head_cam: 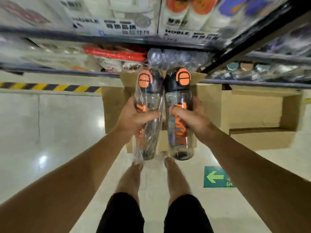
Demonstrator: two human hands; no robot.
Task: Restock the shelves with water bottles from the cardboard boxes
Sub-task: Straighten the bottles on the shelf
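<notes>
Water bottles: two clear bottles with black and orange lids, held side by side in the air in front of the person, over the boxes on the floor
Left bottle [149,115]: see-through, in a crinkly plastic wrap, lid pointing up toward the shelf
Right bottle [180,118]: see-through with orange and blue letters down its side, lid pointing up toward the shelf
Left hand [134,117]: closed tight around the middle of the left bottle, thumb lying across the front, fingers curled behind
Right hand [191,118]: closed tight around the middle of the right bottle, thumb on the front, fingers wrapped around the far side
How close: the two bottles are just beside each other, the lids almost touching
Cardboard boxes: one open box [116,108] is on the floor under the hands, and a bigger open box [255,111] sits to the right of it
Shelf [117,42]: a dark metal rack right ahead, full of blurry packs, with more bottle tops [175,58] seen just above the two lids
Floor [50,132]: pale and shiny, with a yellow and black stripe [50,86] on the left and a green arrow sign [217,177] on the right
Legs: bare legs and black shorts show at the bottom
</notes>
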